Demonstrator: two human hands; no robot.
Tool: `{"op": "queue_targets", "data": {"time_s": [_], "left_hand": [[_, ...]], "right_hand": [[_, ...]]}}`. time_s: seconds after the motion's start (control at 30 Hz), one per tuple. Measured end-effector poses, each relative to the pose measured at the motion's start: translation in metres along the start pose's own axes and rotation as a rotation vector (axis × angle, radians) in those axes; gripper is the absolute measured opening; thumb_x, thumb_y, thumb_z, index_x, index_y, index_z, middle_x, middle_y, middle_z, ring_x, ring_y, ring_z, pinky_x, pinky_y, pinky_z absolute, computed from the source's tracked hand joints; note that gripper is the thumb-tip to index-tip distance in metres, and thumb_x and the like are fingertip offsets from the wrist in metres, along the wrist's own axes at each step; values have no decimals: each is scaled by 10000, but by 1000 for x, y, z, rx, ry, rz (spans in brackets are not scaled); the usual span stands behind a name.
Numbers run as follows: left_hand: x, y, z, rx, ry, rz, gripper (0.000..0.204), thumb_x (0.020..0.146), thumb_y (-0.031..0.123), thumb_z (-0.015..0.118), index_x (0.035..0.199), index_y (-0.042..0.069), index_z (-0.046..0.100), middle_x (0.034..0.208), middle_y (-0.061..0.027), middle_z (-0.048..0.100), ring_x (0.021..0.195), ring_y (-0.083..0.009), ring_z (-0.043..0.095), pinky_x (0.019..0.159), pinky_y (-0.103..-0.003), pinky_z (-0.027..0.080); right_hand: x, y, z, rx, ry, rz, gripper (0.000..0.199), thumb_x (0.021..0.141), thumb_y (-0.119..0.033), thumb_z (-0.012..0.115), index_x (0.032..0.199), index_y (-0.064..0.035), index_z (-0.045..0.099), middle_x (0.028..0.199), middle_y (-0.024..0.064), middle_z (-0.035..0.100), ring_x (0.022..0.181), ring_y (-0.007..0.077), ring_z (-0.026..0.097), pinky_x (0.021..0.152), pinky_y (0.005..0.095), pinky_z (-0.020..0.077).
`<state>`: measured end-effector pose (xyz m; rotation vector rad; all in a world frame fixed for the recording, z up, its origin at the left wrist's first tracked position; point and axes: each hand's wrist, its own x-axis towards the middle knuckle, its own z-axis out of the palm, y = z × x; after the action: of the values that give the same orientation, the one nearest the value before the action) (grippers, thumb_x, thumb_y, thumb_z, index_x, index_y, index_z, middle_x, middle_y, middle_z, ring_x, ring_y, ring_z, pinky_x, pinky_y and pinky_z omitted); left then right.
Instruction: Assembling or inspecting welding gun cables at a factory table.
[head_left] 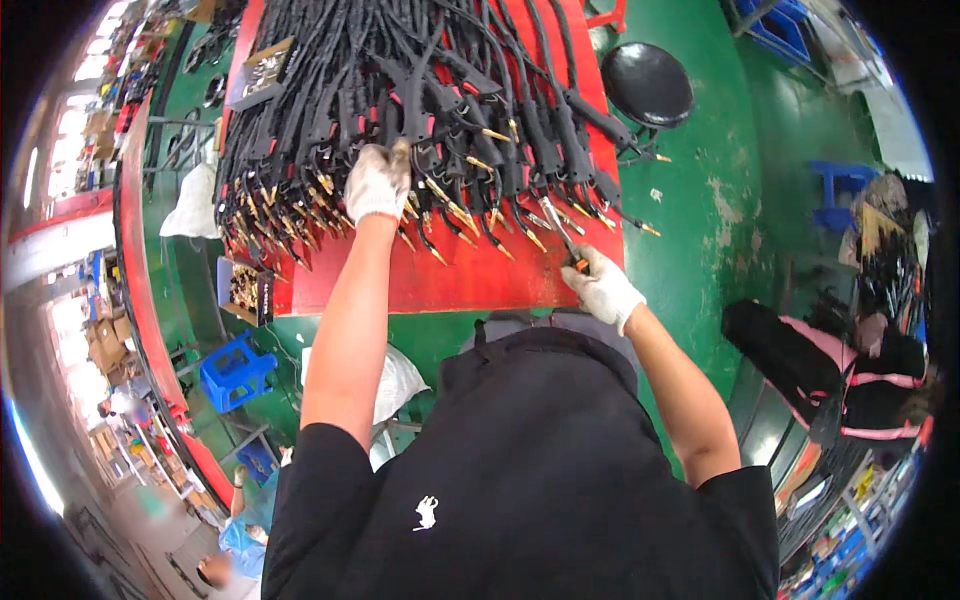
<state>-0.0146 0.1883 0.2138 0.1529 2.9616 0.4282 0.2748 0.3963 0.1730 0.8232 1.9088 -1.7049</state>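
Observation:
Many black welding torches [425,110] with black cables lie packed side by side on a red table [400,285]. Their bent necks end in brass-coloured tips that point toward me. My left hand [378,185], in a white work glove with dirty fingertips, is closed on one torch near its handle; the fingers partly hide it. To the right, my right hand [605,287], also gloved, grips a hand tool [562,228] with a silver metal shaft and a black-and-orange handle. The tool's end reaches up among the tips at the right of the row; its exact kind is unclear.
A box of small brass parts [245,290] sits at the table's left front corner. Another small-parts box [262,75] is farther back. A black round stool [648,85] stands right of the table, a blue stool [238,372] at left. Another person [240,545] is at lower left.

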Motion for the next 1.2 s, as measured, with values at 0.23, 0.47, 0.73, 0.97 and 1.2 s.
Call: {"op": "queue_targets", "data": {"time_s": [0.23, 0.47, 0.73, 0.97, 1.2], "left_hand": [[-109, -1, 65, -801, -332, -90, 350, 982, 334, 504, 1021, 14, 640, 929, -144, 678, 897, -301, 651, 816, -397, 507], [-135, -63, 172, -1104, -394, -96, 203, 1006, 249, 514, 914, 79, 576, 720, 15, 530, 636, -136, 538, 560, -278, 425], [-138, -89, 115, -1442, -452, -651, 411, 931, 472, 647, 697, 202, 443, 566, 43, 407, 444, -99, 385, 416, -266, 297], [-180, -82, 99, -1547, -308, -903, 415, 973, 445, 601, 701, 182, 428, 586, 28, 401, 460, -109, 364, 412, -263, 280], [-213, -81, 103, -1640, -193, -985, 372, 966, 404, 619, 726, 185, 439, 594, 22, 413, 474, -119, 379, 422, -274, 284]], "right_hand": [[-16, -12, 39, -231, -80, -157, 304, 937, -234, 611, 1152, -28, 549, 918, 195, 642, 878, 327, 644, 818, 393, 493], [-25, -5, 60, -427, -121, -161, 331, 935, -277, 599, 1188, -65, 579, 1039, 243, 669, 1014, 406, 644, 873, 433, 498], [23, 73, 19, -406, 128, 63, 396, 897, -302, 586, 1193, -40, 597, 1077, 251, 671, 1043, 402, 639, 902, 421, 492], [65, 66, 7, -564, -4, 129, 384, 877, -260, 579, 1178, -24, 610, 1105, 260, 664, 1096, 402, 624, 936, 430, 479], [99, 62, 4, -603, -147, 70, 384, 887, -264, 570, 1172, -8, 591, 975, 235, 676, 897, 354, 677, 773, 436, 527]]}}
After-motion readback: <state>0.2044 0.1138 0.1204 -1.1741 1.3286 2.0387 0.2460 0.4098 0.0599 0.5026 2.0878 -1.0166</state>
